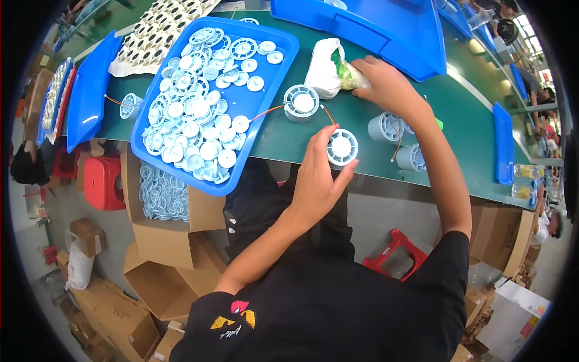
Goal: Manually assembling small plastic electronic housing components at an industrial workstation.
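My left hand [318, 177] grips a light-blue round housing [342, 147] with a spoked top and white hub, near the table's front edge. Beyond it stands a similar housing [301, 102], with orange wires at its sides. My right hand [389, 87] reaches across the table, its fingers curled round the end of a green-and-white plastic bag [351, 76]. A white bundle [324, 68] adjoins that bag. Under my right forearm are two more housings, one upright [386, 127] and one nearer the edge [411, 158], with a thin wire between them.
A blue tray [288, 45] heaped with light-blue discs and spoked rings lies to the left. A large blue bin [386, 39] stands at the back. Another wired housing [129, 106] sits left of the tray. Below are cardboard boxes [163, 241] and a red stool [395, 256].
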`<action>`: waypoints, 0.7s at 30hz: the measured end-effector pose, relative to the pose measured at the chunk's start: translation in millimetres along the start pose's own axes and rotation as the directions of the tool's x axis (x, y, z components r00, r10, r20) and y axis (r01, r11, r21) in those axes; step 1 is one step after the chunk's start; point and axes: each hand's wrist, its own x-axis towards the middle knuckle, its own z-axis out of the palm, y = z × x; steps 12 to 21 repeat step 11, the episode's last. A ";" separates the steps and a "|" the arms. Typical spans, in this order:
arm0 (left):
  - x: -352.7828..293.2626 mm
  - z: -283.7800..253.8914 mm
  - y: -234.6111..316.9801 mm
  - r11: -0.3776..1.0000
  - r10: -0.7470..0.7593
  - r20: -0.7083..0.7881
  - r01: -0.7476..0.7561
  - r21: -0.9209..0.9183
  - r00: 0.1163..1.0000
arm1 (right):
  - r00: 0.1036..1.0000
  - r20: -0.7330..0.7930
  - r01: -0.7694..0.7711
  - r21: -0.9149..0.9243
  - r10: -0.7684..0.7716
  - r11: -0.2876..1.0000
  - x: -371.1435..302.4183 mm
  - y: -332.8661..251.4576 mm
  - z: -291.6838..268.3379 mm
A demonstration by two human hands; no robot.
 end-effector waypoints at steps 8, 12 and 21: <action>-3.9 -0.6 -3.5 0.999 -0.044 0.023 0.044 0.000 0.999 | 0.963 -0.247 -0.029 0.314 0.111 0.949 -12.4 -26.2 -41.8; -3.2 -0.9 -4.1 1.000 -0.006 0.034 0.006 0.002 0.999 | 0.932 -0.313 0.058 0.626 0.182 0.777 -56.5 -39.3 -56.0; -3.2 -0.9 -4.1 1.000 -0.006 0.034 0.006 0.002 0.999 | 0.932 -0.313 0.058 0.626 0.182 0.777 -56.5 -39.3 -56.0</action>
